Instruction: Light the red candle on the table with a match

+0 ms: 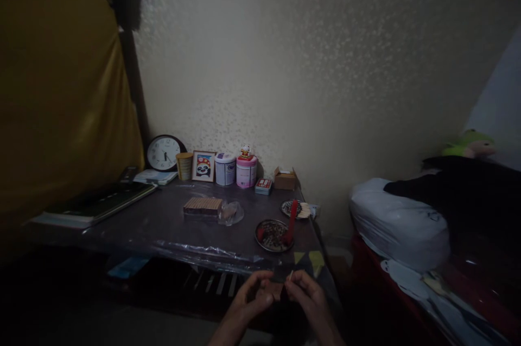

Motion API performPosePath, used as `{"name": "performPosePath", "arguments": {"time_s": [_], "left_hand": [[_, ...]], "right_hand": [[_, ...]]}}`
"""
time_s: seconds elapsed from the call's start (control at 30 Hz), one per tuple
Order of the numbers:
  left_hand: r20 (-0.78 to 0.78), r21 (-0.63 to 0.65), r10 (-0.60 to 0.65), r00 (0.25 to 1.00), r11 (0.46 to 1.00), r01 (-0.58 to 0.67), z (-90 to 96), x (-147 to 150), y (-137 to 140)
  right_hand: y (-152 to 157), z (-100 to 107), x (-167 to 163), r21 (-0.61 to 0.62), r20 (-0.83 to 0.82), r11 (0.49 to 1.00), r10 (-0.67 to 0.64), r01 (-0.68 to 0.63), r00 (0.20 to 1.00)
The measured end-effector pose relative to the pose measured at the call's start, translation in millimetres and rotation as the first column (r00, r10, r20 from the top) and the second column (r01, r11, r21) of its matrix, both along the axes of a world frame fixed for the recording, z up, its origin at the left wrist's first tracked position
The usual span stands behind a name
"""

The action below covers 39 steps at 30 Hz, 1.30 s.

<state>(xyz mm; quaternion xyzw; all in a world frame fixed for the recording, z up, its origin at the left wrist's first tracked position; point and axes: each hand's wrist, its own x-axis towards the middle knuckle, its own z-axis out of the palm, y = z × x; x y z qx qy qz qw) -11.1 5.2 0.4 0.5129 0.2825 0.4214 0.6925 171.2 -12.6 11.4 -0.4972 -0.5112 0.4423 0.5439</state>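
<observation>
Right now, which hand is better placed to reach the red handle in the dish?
Right, probably: the right hand is nearer the red handle at the right side of the dish; the left hand sits farther left. Catch: the right holds a thin pale stick.

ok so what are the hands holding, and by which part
The right hand pinches a thin pale stick below its upper tip. The left hand seems to hold a small brown piece by its left side, though dimness blurs it.

a home: clock (165, 152), framed picture (203, 166)
</observation>
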Motion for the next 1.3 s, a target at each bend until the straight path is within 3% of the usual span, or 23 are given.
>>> {"name": "performPosePath", "arguments": {"time_s": [0.73,1.3], "left_hand": [[0.001,-0.004,-0.001,1.0,1.0,0.001,3.9,-0.2,-1.3],[0.058,-0.041,0.009,0.998,0.999,-0.006,-5.2,2.4,0.6]], "right_hand": [[0.6,0.9,-1.0,0.002,0.007,1.0,-0.021,0.021,1.0],[1.4,-1.7,0.3,0.001,0.022,1.0,-0.009,0.009,1.0]]}}
